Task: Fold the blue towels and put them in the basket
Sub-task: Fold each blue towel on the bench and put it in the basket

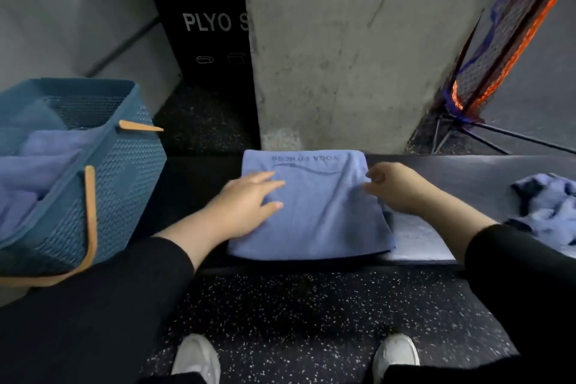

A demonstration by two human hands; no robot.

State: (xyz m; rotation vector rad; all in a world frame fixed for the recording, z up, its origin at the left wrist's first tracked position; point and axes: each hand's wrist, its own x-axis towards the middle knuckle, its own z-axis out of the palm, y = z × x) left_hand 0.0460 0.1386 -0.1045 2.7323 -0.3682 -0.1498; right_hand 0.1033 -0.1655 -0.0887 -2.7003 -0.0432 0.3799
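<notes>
Far to the left of the person's fingers stands the blue basket (pixel 124 162), with folded blue towels already lying in it. Nearer in, the left hand (pixel 246 206) lies flat on the folded towel (pixel 314 212), fingers straight and spread, pressing its left half down onto the dark bench (pixel 467 171); it grips nothing. Just past those fingertips the towel's printed edge runs along the far side. At the towel's right edge the right hand (pixel 392 187) has its fingers curled in, and looks to be pinching that edge between thumb and fingertips, though the contact is partly hidden. To do this step well, I'd judge the flat hand should hold the layers while the other squares the edge, so the fold stays crisp before lifting. Well right of both hands lies a crumpled towel (pixel 548 212), not yet folded.
</notes>
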